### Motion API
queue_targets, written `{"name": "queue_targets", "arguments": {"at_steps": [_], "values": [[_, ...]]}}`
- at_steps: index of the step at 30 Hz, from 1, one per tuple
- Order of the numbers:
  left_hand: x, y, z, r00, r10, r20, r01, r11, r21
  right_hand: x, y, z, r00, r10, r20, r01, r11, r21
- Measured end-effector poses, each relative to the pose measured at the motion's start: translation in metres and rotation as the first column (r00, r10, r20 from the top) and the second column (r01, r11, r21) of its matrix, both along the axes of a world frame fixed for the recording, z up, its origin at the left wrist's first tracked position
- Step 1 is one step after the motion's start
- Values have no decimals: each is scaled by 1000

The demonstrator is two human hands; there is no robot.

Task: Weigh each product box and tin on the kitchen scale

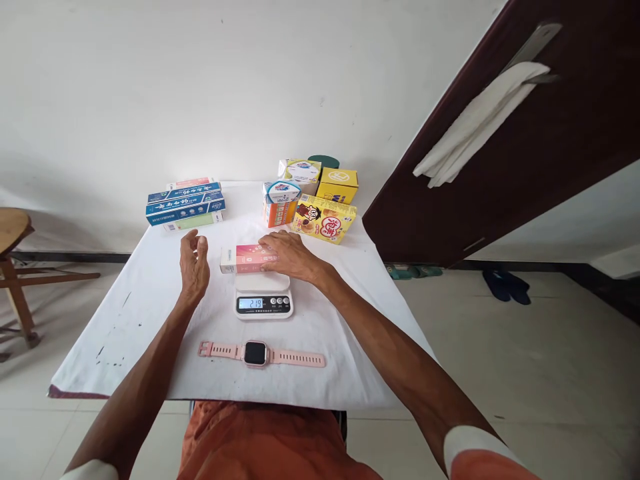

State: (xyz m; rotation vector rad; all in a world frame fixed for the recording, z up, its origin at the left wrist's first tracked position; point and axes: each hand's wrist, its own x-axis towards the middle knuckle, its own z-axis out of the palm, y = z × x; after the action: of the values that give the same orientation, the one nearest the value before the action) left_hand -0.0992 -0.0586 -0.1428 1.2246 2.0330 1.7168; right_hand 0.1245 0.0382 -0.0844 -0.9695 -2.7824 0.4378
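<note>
Carton of pink-and-white cardboard (249,259) lies on the far part of a white plastic digital scale (263,284), my right hand (290,255) gripping the carton's right end; my left hand (194,267) is half-open, farther left.

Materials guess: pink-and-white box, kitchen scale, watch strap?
Pink-and-white box: likely thin printed card; flat panels, crisp folded edges.
Kitchen scale: probably hard white plastic, smooth; rounded, moulded-looking corners. Platform could be another material.
Watch strap: looks like matt pink silicone or rubber; even colour, row of slots, no visible weave. Soft plastic possible.
</note>
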Motion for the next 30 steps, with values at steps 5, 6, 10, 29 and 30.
{"name": "queue_targets", "arguments": {"at_steps": [5,6,10,29,30], "values": [[-1,1,-1,1000,-8,-9,8,1000,-6,3,0,-5,996,6,-84,-3,999,38],[-1,1,-1,1000,-5,-6,5,1000,-3,7,1,-7,994,4,-113,2,999,49],[0,0,-1,1000,6,-4,-6,1000,-8,44,7,-13,948,-46,-316,79,993,90],[-2,-1,-4,996,-56,-68,53,997,-48,112,36,-70,922,-379,-83,363,769,526],[-3,0,-5,995,-59,-76,56,998,-42,111,33,-69,923,-376,-84,358,758,546]]}}
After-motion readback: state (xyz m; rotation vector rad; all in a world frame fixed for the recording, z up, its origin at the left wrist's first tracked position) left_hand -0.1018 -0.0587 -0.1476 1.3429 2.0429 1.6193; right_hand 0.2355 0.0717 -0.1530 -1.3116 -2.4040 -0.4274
